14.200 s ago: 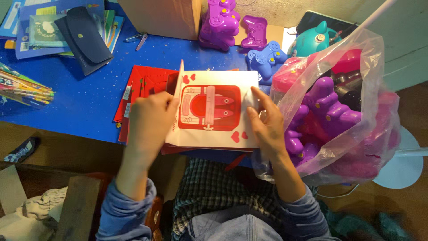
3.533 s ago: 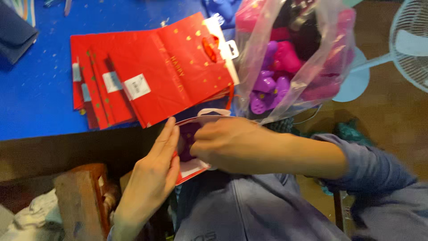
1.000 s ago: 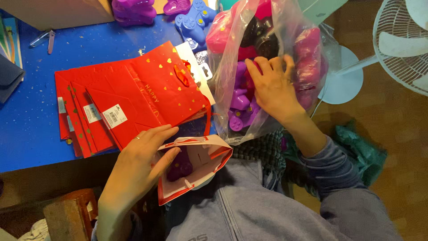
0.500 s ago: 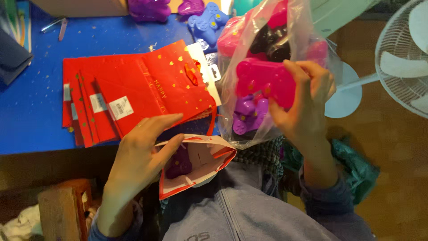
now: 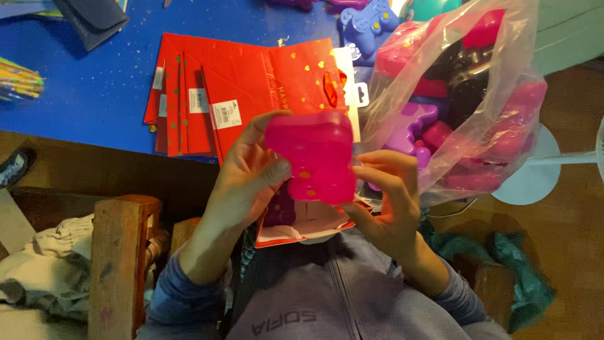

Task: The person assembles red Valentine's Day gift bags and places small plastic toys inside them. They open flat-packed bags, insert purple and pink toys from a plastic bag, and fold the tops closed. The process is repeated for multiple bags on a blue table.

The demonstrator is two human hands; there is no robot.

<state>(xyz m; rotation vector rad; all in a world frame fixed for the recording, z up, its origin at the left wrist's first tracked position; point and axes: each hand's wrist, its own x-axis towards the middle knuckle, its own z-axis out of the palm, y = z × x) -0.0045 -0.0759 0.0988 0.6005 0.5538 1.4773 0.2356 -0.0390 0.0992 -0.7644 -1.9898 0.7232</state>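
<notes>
A bright pink plastic controller-shaped toy (image 5: 313,157) is held between both hands above my lap. My left hand (image 5: 248,173) grips its left side with the thumb on its face. My right hand (image 5: 390,198) holds its right edge with the fingertips. Just beneath the toy sits an open red gift bag (image 5: 302,225) with a purple toy (image 5: 280,211) inside. A clear plastic bag (image 5: 465,107) full of pink and purple toys hangs at the right, touching the table edge.
Flat red gift bags (image 5: 239,94) lie stacked on the blue table (image 5: 82,94). A blue controller-shaped toy (image 5: 365,25) and a dark pouch (image 5: 94,19) lie at the table's far side. A wooden chair (image 5: 116,264) stands left; a white fan base (image 5: 528,176) is right.
My right hand has pulled the pink toy out of the clear bag and brought it down over the open gift bag. My left hand has come up to grip it too.
</notes>
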